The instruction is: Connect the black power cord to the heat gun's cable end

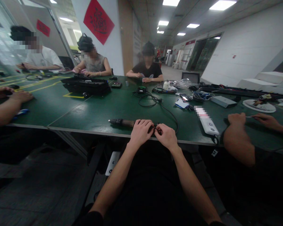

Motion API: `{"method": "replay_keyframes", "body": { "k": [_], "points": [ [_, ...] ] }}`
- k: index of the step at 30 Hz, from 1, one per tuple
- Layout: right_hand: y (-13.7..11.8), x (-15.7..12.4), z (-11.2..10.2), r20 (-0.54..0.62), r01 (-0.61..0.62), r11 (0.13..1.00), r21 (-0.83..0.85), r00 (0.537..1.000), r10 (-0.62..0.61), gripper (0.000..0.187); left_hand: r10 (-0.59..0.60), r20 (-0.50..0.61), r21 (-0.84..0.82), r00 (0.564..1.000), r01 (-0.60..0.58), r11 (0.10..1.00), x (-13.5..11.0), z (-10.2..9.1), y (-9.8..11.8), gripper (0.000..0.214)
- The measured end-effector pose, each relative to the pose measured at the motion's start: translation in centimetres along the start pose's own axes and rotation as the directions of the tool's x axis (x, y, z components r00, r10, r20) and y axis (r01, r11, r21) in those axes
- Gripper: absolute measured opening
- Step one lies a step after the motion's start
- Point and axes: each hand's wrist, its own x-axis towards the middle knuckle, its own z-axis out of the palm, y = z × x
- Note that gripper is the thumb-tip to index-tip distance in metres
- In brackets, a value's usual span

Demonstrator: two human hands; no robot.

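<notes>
A long cylindrical tool (pixel 125 122) with a brownish body, a ridged black collar and a metal tip lies on the front edge of the green table, its tip to the left. My left hand (pixel 142 131) is closed over its right part, and the fingers hide what is beneath. Close beside it, my right hand (pixel 166 135) pinches a small dark part at the tool's right end, which I cannot make out. A black cord (pixel 171 113) curves over the table from near my right hand towards a plug.
Left of centre stands a black open case (pixel 86 86). A white power strip (pixel 206 122) lies to the right. Behind it are a phone (pixel 184 97), a grey box (pixel 223 101) and a round white part (pixel 259 105). Co-workers' arms (pixel 238 138) flank me; several people sit opposite.
</notes>
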Motion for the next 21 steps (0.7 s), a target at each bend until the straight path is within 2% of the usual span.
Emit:
{"method": "replay_keyframes", "body": {
  "k": [5,21],
  "points": [
    [-0.05,0.02,-0.02,-0.001,0.001,1.0,0.002,1.0,-0.001,0.01,0.027,0.012,-0.005,1.0,-0.026,1.0,-0.04,-0.21,-0.01,0.022],
    [0.02,-0.03,-0.01,0.001,0.005,1.0,0.0,1.0,-0.005,0.01,0.003,0.003,-0.004,1.0,-0.003,1.0,-0.02,-0.17,0.07,0.018]
  ]
}}
